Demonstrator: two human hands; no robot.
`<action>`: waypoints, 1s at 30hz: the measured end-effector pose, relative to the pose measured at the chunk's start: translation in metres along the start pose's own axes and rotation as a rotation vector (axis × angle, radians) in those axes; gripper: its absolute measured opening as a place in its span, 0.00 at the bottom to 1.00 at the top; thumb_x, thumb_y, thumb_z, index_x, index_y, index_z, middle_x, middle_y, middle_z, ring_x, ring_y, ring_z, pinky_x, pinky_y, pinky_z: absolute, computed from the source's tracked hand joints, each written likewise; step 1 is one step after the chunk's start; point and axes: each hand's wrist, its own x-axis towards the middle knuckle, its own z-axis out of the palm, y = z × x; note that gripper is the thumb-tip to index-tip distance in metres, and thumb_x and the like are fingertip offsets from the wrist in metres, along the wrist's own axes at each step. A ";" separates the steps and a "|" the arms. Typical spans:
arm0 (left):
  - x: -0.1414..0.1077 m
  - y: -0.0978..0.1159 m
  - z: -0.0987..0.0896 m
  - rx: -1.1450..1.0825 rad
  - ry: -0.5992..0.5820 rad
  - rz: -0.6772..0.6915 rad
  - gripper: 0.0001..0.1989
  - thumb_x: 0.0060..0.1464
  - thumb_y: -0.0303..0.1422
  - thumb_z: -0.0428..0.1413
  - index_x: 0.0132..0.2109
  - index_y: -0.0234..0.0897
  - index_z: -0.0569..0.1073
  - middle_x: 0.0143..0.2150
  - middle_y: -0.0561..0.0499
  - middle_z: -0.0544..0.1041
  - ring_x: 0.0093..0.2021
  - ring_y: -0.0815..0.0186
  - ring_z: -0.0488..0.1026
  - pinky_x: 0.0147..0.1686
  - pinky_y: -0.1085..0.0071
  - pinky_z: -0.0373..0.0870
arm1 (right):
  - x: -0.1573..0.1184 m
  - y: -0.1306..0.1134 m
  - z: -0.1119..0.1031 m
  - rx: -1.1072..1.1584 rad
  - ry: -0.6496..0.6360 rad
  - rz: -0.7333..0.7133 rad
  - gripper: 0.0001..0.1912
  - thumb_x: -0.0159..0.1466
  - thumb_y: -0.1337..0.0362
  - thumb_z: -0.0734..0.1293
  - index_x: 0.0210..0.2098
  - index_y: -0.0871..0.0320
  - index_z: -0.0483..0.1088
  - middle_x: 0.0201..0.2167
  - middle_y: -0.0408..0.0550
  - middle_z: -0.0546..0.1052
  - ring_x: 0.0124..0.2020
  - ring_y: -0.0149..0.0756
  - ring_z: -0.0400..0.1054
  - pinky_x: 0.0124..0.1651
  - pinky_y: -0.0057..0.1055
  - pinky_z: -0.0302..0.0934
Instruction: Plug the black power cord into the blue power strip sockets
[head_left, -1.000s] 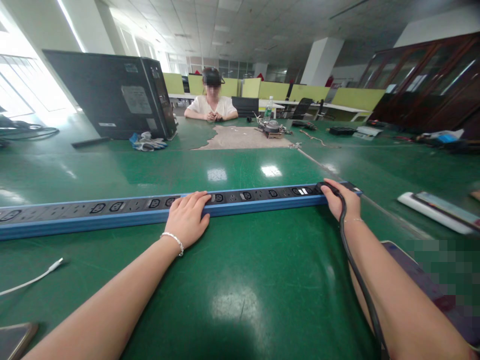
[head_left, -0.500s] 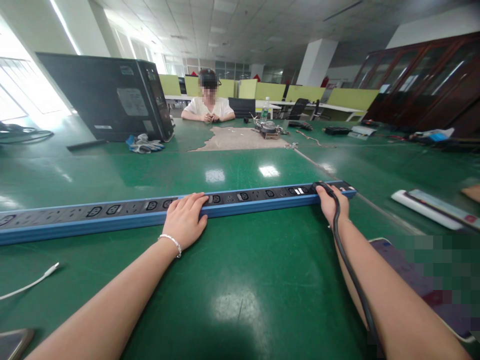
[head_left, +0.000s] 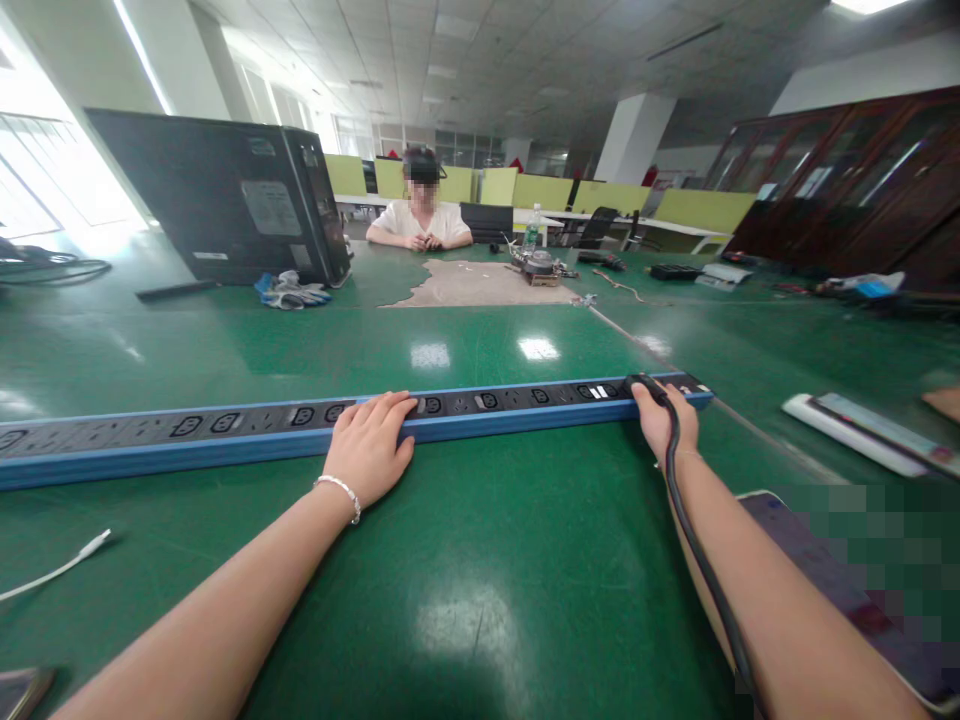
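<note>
A long blue power strip (head_left: 517, 424) with a row of black sockets lies across the green table. My left hand (head_left: 373, 440) grips it near the middle, fingers over the top and thumb against the front side. Near the strip's right end, my right hand (head_left: 669, 415) is closed around a black plug (head_left: 645, 386), which sits at the sockets. How deep the plug is seated is hidden by my fingers. Its black cord (head_left: 694, 540) runs back along my right forearm.
A black computer case (head_left: 217, 200) stands at the back left, with gloves (head_left: 289, 291) beside it. Across the table sits a person (head_left: 420, 220). A white cable (head_left: 60, 570) lies at left, a white strip-shaped object (head_left: 847, 430) and a tablet-like device (head_left: 810, 560) at right.
The view has shifted slightly. Both hands keep nearly the same places on the power strip and the plug; nothing has been let go.
</note>
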 end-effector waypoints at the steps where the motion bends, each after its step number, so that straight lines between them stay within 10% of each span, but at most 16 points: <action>1: 0.000 0.000 0.000 0.000 0.000 -0.001 0.22 0.54 0.35 0.48 0.57 0.42 0.64 0.59 0.50 0.68 0.57 0.57 0.64 0.56 0.57 0.56 | 0.000 -0.002 0.001 0.016 0.006 0.017 0.21 0.58 0.54 0.61 0.44 0.58 0.75 0.47 0.53 0.74 0.55 0.47 0.61 0.59 0.44 0.52; 14: 0.000 0.001 0.000 -0.010 0.002 -0.002 0.21 0.54 0.35 0.48 0.56 0.42 0.65 0.59 0.50 0.68 0.57 0.57 0.64 0.56 0.57 0.56 | -0.001 0.000 0.012 0.079 0.129 -0.028 0.19 0.57 0.55 0.62 0.39 0.60 0.76 0.41 0.53 0.77 0.51 0.48 0.65 0.57 0.46 0.54; 20: 0.000 0.000 0.000 -0.006 0.001 0.003 0.21 0.54 0.35 0.48 0.56 0.41 0.65 0.59 0.50 0.68 0.57 0.57 0.64 0.56 0.57 0.56 | 0.003 -0.018 0.004 0.429 0.439 -0.022 0.20 0.58 0.53 0.62 0.37 0.63 0.74 0.34 0.50 0.77 0.39 0.41 0.71 0.47 0.39 0.65; 30: 0.000 0.000 0.000 0.000 -0.003 0.000 0.21 0.54 0.35 0.48 0.56 0.42 0.64 0.59 0.51 0.68 0.57 0.58 0.64 0.55 0.57 0.56 | -0.035 -0.087 0.003 0.373 -0.085 -0.255 0.19 0.58 0.55 0.63 0.44 0.57 0.74 0.41 0.49 0.77 0.41 0.39 0.70 0.48 0.38 0.63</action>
